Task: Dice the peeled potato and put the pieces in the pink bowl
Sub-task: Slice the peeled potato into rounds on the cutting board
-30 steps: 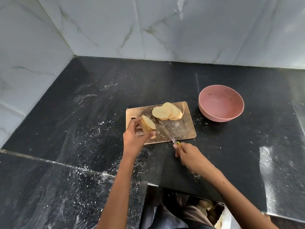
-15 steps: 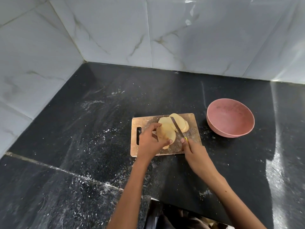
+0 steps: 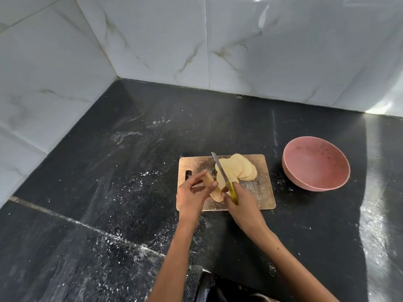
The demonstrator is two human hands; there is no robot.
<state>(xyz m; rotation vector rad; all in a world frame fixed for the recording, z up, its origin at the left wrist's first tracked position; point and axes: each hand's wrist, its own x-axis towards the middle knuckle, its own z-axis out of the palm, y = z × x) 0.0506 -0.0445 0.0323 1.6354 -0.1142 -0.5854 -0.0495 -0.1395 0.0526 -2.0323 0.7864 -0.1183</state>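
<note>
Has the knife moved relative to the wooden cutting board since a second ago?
Yes. The yellow-handled knife has gone from the wooden cutting board's near edge inward; its blade now lies over the fanned potato slices, tip near the far edge.

Your left hand (image 3: pixel 192 194) has added its slice (image 3: pixel 214 189) beside the potato slices (image 3: pixel 237 168), and your knife (image 3: pixel 220 168) now lies across them.

Sliced potato (image 3: pixel 237 168) — pink bowl (image 3: pixel 316 163) empty
</note>
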